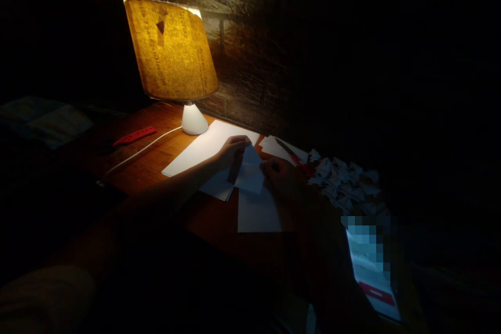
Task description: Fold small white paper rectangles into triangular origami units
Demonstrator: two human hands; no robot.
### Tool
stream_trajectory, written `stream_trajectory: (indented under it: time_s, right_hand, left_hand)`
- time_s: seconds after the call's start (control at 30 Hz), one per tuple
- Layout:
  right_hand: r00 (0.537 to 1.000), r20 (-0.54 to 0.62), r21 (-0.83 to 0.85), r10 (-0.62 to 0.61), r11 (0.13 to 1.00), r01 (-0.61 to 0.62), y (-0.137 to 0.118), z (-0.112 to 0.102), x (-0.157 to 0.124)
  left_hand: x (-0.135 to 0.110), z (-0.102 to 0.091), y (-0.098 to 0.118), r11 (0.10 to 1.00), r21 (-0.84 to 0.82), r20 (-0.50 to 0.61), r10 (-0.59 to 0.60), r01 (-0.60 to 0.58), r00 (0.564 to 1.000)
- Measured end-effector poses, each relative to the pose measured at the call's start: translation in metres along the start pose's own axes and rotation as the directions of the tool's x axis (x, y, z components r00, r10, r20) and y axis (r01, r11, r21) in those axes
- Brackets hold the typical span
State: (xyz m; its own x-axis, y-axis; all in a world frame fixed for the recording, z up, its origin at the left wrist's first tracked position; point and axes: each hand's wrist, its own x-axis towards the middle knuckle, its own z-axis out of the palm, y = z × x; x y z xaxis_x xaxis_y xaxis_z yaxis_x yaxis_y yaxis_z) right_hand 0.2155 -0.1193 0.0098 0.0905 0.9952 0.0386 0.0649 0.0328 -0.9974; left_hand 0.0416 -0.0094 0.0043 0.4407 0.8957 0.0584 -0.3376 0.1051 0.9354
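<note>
Both my hands hold a small folded white paper (250,173) over the wooden desk (156,164). My left hand (231,150) grips its left edge with curled fingers. My right hand (279,176) is in shadow and pinches the paper's right edge. More white sheets (203,148) lie under and around the folded paper, and one sheet (256,214) lies nearer to me.
A lit table lamp (172,49) with a newspaper-print shade stands at the back on a white base, its white cord (136,152) running left. A red strip (135,135) lies at the left. A pile of small folded paper pieces (344,182) sits at the right. A glowing phone screen (371,276) lies at lower right.
</note>
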Motion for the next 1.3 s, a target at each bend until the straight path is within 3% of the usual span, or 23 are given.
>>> stream_trajectory:
  time_s: [0.63,0.9,1.03,1.3]
  right_hand:
    - [0.999,0.001,-0.11,-0.049,0.993,0.049,0.013,-0.003,0.01]
    - [1.0,0.028,-0.127,-0.008,0.992,0.011,0.002,-0.004,0.007]
    - [1.0,0.027,-0.188,-0.003,0.982,0.008,-0.002,-0.005,0.006]
    - [1.0,0.021,-0.156,-0.021,0.987,0.024,-0.001,-0.005,0.006]
  left_hand:
    - [-0.004,0.007,0.012,0.996,-0.083,-0.098,-0.048,0.04,0.994]
    - [-0.005,0.008,0.014,0.995,-0.082,-0.09,-0.071,0.063,0.993]
    - [-0.002,0.004,0.01,0.996,-0.038,-0.067,-0.08,0.077,0.995]
    - [-0.01,0.008,0.001,0.987,0.158,0.071,0.02,-0.031,0.997]
